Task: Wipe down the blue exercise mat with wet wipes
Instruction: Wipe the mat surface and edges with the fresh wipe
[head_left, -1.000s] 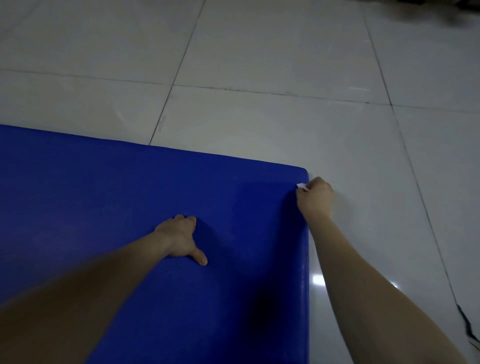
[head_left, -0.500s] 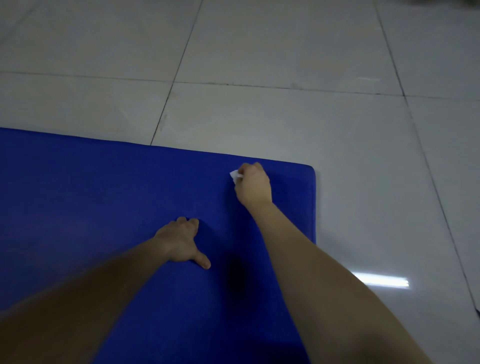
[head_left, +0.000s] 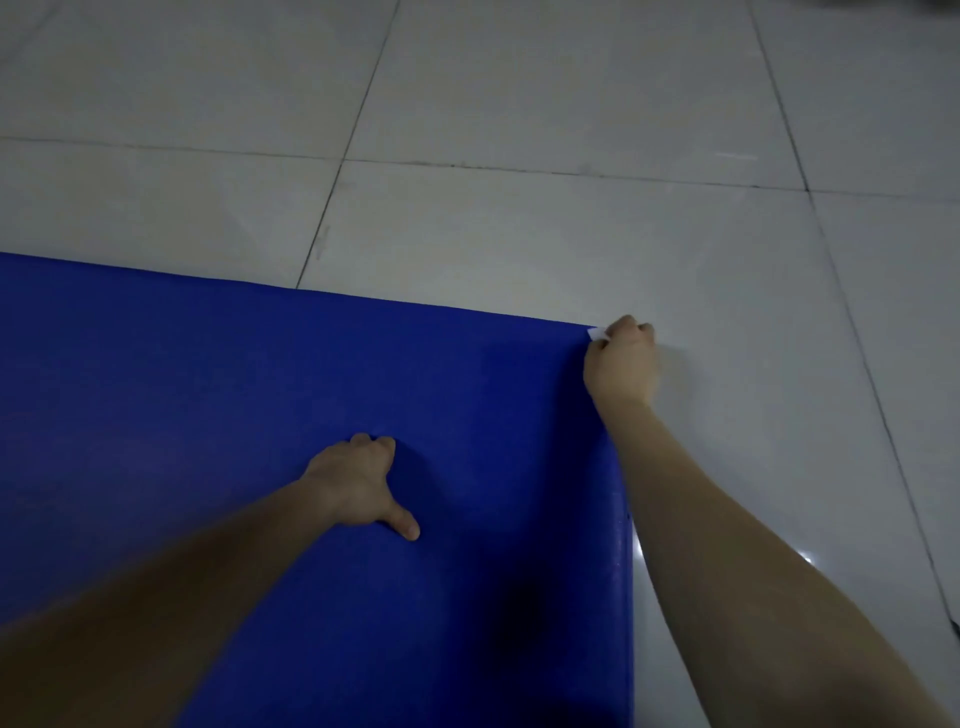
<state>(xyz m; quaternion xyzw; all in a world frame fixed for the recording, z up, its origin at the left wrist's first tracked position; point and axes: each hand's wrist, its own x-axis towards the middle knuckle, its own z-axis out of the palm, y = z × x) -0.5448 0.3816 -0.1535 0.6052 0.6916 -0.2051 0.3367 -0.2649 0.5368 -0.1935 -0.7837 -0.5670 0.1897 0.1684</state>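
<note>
Because the blue exercise mat (head_left: 260, 415) lies flat on the tiled floor (head_left: 519, 156) with its far right corner squarely under the working hand, this is the place to slow down: the wet wipe (head_left: 595, 332), of which only a small white tip shows, should be pressed flat over the corner and drawn round onto the side wall, not skimmed across the top. The right hand (head_left: 621, 364) sits right at that corner, fingers curled shut around the wipe, knuckles reaching just past the mat's far edge and over the floor. A wad this tightly bunched probably cleans only a narrow stripe, so opening it out under the palm would likely cover more with each pass, and overlapping strokes back along the far edge would avoid leaving gaps. The left hand (head_left: 363, 483) rests on the mat well inside the right edge, fingers bent under and thumb stretched out flat, holding nothing; it seems to brace the body and pin the mat, which is worth keeping.

Half a second ago the right hand was on the mat's top, near the far edge but clearly inside the corner; it has now swept rightward to the corner itself. The left hand has hardly shifted.
</note>
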